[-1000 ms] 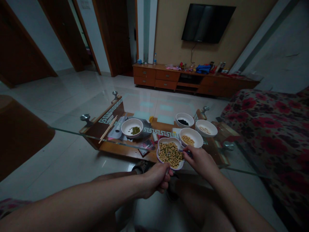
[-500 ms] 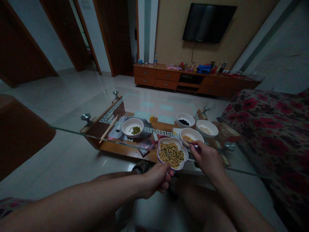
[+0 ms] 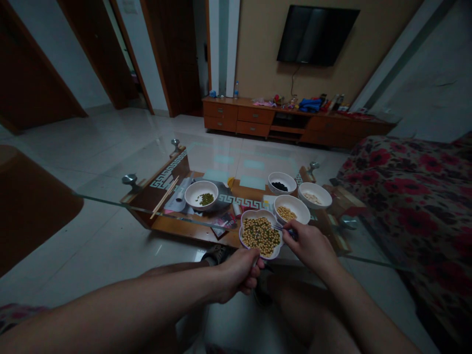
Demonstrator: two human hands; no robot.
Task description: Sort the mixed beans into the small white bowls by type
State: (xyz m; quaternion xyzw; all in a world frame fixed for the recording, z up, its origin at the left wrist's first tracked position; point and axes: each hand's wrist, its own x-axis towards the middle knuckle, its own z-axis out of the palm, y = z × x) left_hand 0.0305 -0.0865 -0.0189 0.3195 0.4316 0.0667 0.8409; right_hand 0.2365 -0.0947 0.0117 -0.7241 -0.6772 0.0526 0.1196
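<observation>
My left hand is closed on the near edge of a white flower-shaped dish with a purple rim. Mixed yellow soybeans and green mung beans cover its bottom. My right hand pinches a thin metal utensil with a dark purple handle. Its tip is over the dish's right side; I cannot make out whether it holds a bean. Just behind, a white bowl contains soybeans. A bowl of mung beans stands to the left.
Behind on the glass table are a bowl of black beans and a bowl of pale, flat pieces. Wooden chopsticks lie at the left. A flowered sofa stands right, a TV cabinet beyond.
My right hand has moved the utensil's tip from the soybean bowl left and down to over the flower-shaped dish. My left hand keeps its hold. The whole view has shifted slightly.
</observation>
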